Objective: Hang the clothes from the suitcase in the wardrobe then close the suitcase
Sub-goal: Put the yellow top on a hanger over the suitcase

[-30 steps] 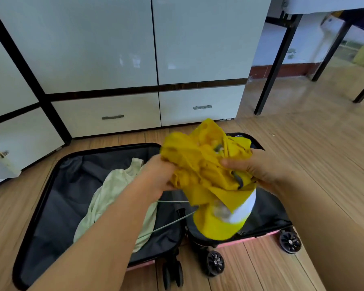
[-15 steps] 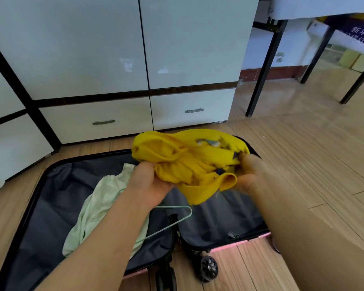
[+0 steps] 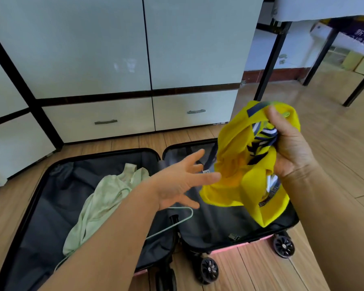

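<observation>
Lying open on the wood floor (image 3: pixel 334 143): suitcase (image 3: pixel 105 162), pink shell, dark lining, both halves flat, wheels at the near edge.

Left half: one pale green garment (image 3: pixel 99 208), crumpled, with a pale green wire hanger (image 3: pixel 178 219) reaching from it across the hinge line toward the right half.

Right hand (image 3: pixel 290 148): raised over the right half, fingers and thumb curled round a bunched yellow shirt (image 3: pixel 240 169) with navy-and-white striped trim; the cloth hangs from the grip, clear of the lining. A small green piece shows at the thumb; cannot tell what it is.

Left hand (image 3: pixel 181 179): fingers spread and straight, holding nothing, fingertips just beside the shirt's left folds; contact cannot be told.

Far side: wardrobe (image 3: pixel 147 45), white doors closed, two drawers below. Far right: black table legs (image 3: pixel 271 57).
</observation>
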Motion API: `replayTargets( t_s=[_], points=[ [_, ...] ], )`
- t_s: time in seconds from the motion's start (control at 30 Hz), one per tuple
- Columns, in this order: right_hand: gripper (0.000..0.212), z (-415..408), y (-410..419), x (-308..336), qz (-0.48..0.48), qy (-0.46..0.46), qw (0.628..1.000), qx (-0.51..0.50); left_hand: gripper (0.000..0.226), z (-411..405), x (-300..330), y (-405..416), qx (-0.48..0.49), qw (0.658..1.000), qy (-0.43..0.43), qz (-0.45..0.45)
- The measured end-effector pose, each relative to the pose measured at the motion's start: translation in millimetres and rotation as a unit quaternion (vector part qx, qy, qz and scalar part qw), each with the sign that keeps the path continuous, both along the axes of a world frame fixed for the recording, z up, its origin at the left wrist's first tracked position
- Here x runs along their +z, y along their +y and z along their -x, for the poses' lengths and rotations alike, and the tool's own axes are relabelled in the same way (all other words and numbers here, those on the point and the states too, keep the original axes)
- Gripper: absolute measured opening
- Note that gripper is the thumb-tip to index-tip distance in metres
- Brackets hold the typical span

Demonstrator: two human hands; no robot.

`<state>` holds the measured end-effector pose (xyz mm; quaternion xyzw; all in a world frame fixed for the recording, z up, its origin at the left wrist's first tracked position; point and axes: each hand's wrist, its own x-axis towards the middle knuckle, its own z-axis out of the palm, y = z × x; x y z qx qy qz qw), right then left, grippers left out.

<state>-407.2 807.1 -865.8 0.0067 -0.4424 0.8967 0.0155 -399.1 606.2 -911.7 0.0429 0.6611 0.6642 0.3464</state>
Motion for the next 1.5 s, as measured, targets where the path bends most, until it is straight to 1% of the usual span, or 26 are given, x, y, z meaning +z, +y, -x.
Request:
replayTargets(
  t_s=[0.07, 0.13, 0.17, 0.2, 0.23, 0.27, 0.3, 0.37, 0.4, 0.43, 0.5, 0.53, 0.6, 0.63, 0.7, 0.73, 0.77, 0.83, 0.87, 0.93, 1.0, 1.07, 1.13, 1.2, 1.33, 1.5],
  points=[
    [0.036, -4, 0, -9, -0.02, -0.039, 0.996, 0.076, 0.115, 1, 7, 12, -0.02, 0.999, 0.04, 0.022],
    [0.05, -8, -3, -23, -0.038, -0.101, 0.983, 0.146, 0.11, 4, 3, 20, 0.005, 0.991, 0.124, 0.053],
    [0.053, -10, -4, -29, -0.074, -0.117, 0.975, 0.176, 0.097, 7, -2, 21, 0.022, 0.98, 0.178, 0.082],
    [0.048, -9, -4, -34, -0.131, -0.129, 0.964, 0.192, 0.074, 10, -9, 20, 0.04, 0.961, 0.242, 0.128],
    [0.036, -8, -5, -37, -0.198, -0.148, 0.951, 0.184, 0.044, 12, -16, 17, 0.058, 0.939, 0.287, 0.183],
    [0.025, -6, -5, -40, -0.26, -0.184, 0.936, 0.15, 0.018, 15, -24, 12, 0.09, 0.927, 0.294, 0.213],
    [0.021, -4, -4, -41, -0.308, -0.219, 0.92, 0.104, 0.008, 18, -31, 6, 0.142, 0.93, 0.269, 0.204],
    [0.018, 1, 4, -47, -0.318, -0.275, 0.907, 0.024, 0.016, 23, -35, -8, 0.275, 0.948, 0.127, 0.096],
    [0.018, 2, 9, -49, -0.284, -0.298, 0.912, -0.006, 0.016, 27, -34, -17, 0.338, 0.939, 0.059, 0.031],
    [0.021, 1, 12, -49, -0.248, -0.319, 0.914, -0.028, 0.016, 30, -32, -26, 0.377, 0.926, 0.023, -0.013],
    [0.037, 0, 19, -48, -0.178, -0.323, 0.928, -0.045, 0.017, 35, -32, -40, 0.4, 0.916, 0.026, -0.03],
    [0.043, -1, 22, -47, -0.14, -0.296, 0.943, -0.05, 0.017, 35, -30, -42, 0.397, 0.916, 0.039, -0.029],
    [0.044, -3, 20, -44, -0.106, -0.231, 0.965, -0.063, 0.015, 34, -26, -38, 0.374, 0.924, 0.064, -0.055],
    [0.049, -5, 15, -41, -0.103, -0.206, 0.972, -0.055, 0.014, 33, -23, -32, 0.355, 0.929, 0.069, -0.077],
    [0.063, -5, 9, -39, -0.098, -0.182, 0.978, 0.028, 0.015, 30, -15, -19, 0.307, 0.941, 0.08, -0.117],
    [0.068, -3, 7, -39, -0.13, -0.187, 0.97, 0.08, 0.015, 29, -11, -13, 0.28, 0.947, 0.085, -0.133],
    [0.065, -2, 2, -39, -0.18, -0.188, 0.955, 0.146, 0.015, 28, -8, -6, 0.257, 0.951, 0.085, -0.153],
    [0.043, -3, -9, -48, -0.294, -0.178, 0.913, 0.219, 0.015, 25, -2, 6, 0.221, 0.952, 0.077, -0.199],
    [0.033, -2, -17, -54, -0.343, -0.177, 0.897, 0.217, 0.016, 24, -1, 11, 0.208, 0.95, 0.069, -0.221],
    [0.03, 2, -26, -67, -0.389, -0.196, 0.887, 0.154, 0.02, 24, 1, 17, 0.193, 0.947, 0.057, -0.25],
    [0.036, 4, -25, -74, -0.351, -0.211, 0.905, 0.116, 0.022, 26, 0, 17, 0.198, 0.945, 0.062, -0.253],
    [0.044, 4, -16, -75, -0.265, -0.217, 0.93, 0.135, 0.02, 30, -4, 10, 0.224, 0.943, 0.068, -0.235],
    [0.042, 2, -8, -74, -0.193, -0.227, 0.943, 0.146, 0.021, 33, -9, 2, 0.246, 0.946, 0.076, -0.198],
    [0.035, 2, -7, -75, -0.148, -0.236, 0.953, 0.119, 0.023, 34, -16, -4, 0.255, 0.951, 0.08, -0.157],
    [0.03, 12, -13, -75, -0.095, -0.27, 0.958, 0.004, 0.025, 32, -28, -4, 0.276, 0.953, 0.073, -0.106],
    [0.027, 14, -11, -72, -0.082, -0.285, 0.955, -0.02, 0.029, 35, -35, -8, 0.325, 0.942, 0.05, -0.064]
  ],
)
